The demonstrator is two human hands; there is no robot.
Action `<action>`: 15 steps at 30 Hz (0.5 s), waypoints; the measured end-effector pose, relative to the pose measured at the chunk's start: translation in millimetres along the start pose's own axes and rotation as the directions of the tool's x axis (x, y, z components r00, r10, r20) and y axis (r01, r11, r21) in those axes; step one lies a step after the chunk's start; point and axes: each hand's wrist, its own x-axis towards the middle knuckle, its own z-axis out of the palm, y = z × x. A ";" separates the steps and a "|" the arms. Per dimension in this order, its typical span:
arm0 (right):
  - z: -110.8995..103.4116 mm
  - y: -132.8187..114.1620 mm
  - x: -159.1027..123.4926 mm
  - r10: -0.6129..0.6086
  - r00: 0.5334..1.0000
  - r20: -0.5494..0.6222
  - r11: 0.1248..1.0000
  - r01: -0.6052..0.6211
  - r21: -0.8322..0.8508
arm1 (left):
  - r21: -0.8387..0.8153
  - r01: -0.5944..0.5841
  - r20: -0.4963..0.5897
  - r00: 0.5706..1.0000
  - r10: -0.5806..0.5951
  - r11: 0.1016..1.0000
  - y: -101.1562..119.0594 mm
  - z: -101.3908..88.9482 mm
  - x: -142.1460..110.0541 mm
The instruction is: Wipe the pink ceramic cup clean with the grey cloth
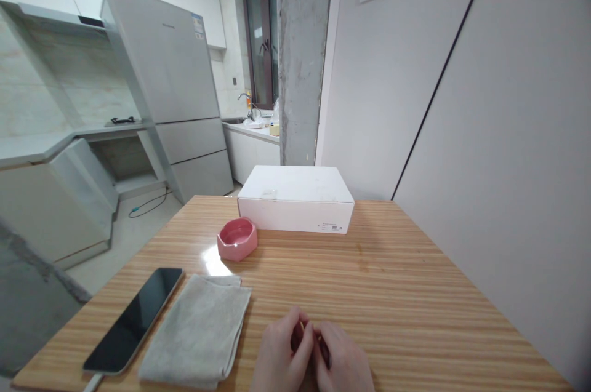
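My left hand (pixel 282 349) and my right hand (pixel 345 356) rest side by side at the near edge of the wooden table (pixel 397 293). Their fingers are curled inward, and the thumbs and fingertips meet in the middle. Nothing shows in the small gaps between thumb and forefinger; the palms are hidden. Just left of my left hand, without touching it, lies a folded grey cloth (pixel 198 330). Farther left is a black-screened smartphone (pixel 136 318) with a white cable plugged into its near end. A pink, faceted bowl (pixel 237 239) stands beyond the cloth.
A closed white box (pixel 295 215) sits at the table's far side, just behind the bowl. A white wall (pixel 489 152) runs along the right. Past the table are a concrete pillar (pixel 305 60), a tall fridge (pixel 170 72) and a kitchen counter with a sink (pixel 234 120).
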 end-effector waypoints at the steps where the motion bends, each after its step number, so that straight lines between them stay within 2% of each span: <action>1: 0.7 0.7 -0.5 0.001 1.000 0.010 1.000 -0.001 0.001 | 0.004 0.003 0.001 1.000 -0.003 1.000 -0.3 0.2 0.0; 15: 4.9 6.6 -3.8 0.006 0.997 0.072 1.000 -0.005 -0.010 | 0.014 0.003 0.000 1.000 -0.003 1.000 -1.1 2.7 -2.4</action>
